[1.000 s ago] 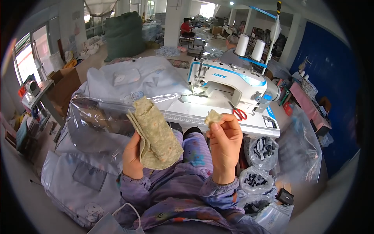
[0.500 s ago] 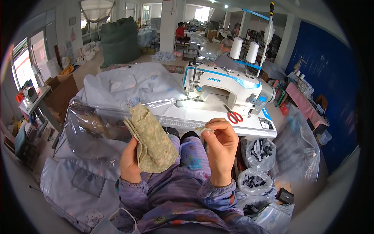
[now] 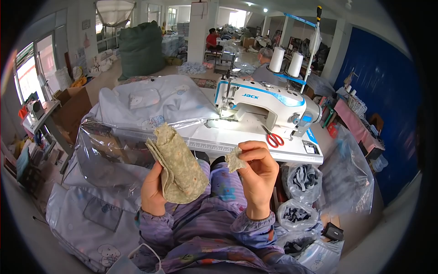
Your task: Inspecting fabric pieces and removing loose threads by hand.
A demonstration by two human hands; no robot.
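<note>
1. Right hand [image 3: 258,176] is now sitting lower and nearer the lap than a moment ago, pinching a torn piece [image 3: 234,160] between fingertips.
2. Left hand [image 3: 153,192] is gripping the rolled flatbread [image 3: 178,166], upright, over the lap.
3. Red scissors [image 3: 273,138] are lying on the worktop [image 3: 214,141] beside the sewing machine [image 3: 264,100].

Head-worn view, downward, near the hands [image 3: 205,182]

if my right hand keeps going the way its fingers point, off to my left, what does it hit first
Most likely the rolled flatbread held in your left hand. The right hand, pinching a torn piece, curls toward it with an open gap between; depth is uncertain.
</note>
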